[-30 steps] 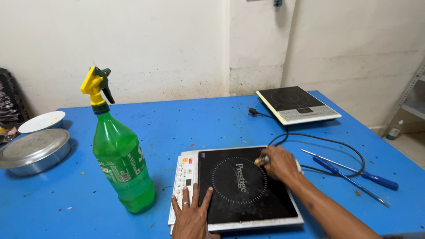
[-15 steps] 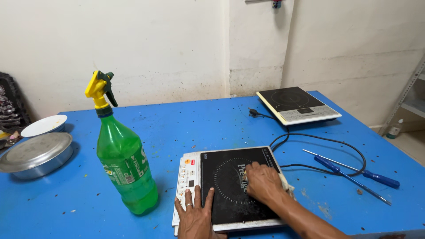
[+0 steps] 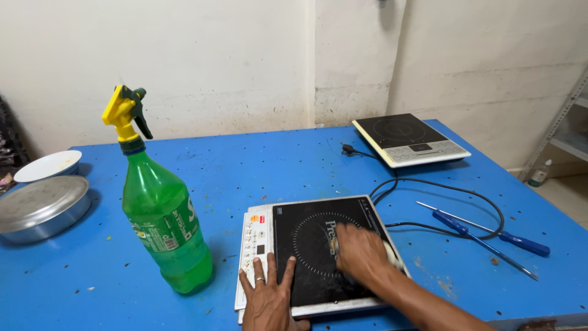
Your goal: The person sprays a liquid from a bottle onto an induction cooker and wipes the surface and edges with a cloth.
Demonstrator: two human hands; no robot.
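Cooktop (image 3: 309,245) under right hand (image 3: 361,252) (grip blurred).

Spray bottle (image 3: 162,224): green, yellow trigger head, stood upright at left of centre.
Metal pan (image 3: 40,208): lay at far left edge, a white bowl (image 3: 49,164) just behind it.
Second cooktop (image 3: 410,140): sat at upper right.
Screwdrivers (image 3: 490,236): apparently two, blue-handled, lay at right, near a black cord (image 3: 453,196).
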